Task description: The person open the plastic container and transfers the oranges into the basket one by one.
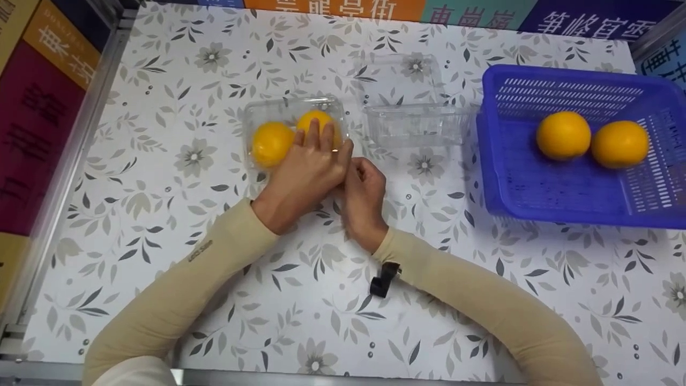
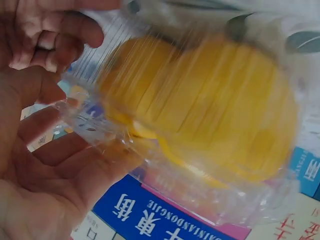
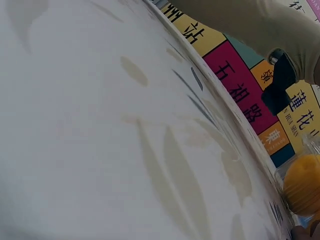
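Note:
In the head view, a clear plastic clamshell box (image 1: 251,115) stands on the table with two oranges (image 1: 273,143) inside. My left hand (image 1: 311,169) lies over its right part, fingers straight and spread across the top. Beside it my right hand (image 1: 365,198) has its fingers curled at the box's near right corner, its fingertips partly hidden by the left hand. The left wrist view shows the box (image 2: 235,215) close up and upside down, with the oranges (image 2: 225,110) behind ridged plastic and fingers of both hands along one edge.
A second clear plastic box (image 1: 418,126) stands with its lid raised right of the hands. Farther right, a blue basket (image 1: 493,145) holds two oranges (image 1: 564,135). A floral cloth (image 1: 300,300) covers the table, and panels with large characters (image 1: 343,8) line its back and left sides.

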Demonstrator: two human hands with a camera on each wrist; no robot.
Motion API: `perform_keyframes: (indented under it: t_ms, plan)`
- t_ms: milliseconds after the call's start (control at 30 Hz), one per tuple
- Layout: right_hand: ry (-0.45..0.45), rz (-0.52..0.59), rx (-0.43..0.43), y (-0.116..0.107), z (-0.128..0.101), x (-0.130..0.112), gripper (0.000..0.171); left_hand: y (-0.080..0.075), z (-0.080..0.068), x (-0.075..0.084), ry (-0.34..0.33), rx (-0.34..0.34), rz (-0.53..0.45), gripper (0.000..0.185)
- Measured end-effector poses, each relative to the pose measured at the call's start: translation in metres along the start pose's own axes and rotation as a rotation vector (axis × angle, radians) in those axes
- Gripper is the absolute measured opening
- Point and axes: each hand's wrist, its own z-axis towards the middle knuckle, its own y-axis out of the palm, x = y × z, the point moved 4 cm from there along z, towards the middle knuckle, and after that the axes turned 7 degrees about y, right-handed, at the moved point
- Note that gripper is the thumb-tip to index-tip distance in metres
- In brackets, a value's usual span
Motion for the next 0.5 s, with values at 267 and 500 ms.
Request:
perform_keyframes:
  t_ms: [267,500]
  plan:
    - [0.076,0.078,-0.020,0.002,-0.001,-0.001,0.023,0.004,-0.007,0.000,-0.002,0.054,0.020,0.037]
    - [0.089,0.006,-0.031,0.001,-0.002,0.001,0.020,0.006,-0.015,0.000,0.000,0.066,0.004,0.039]
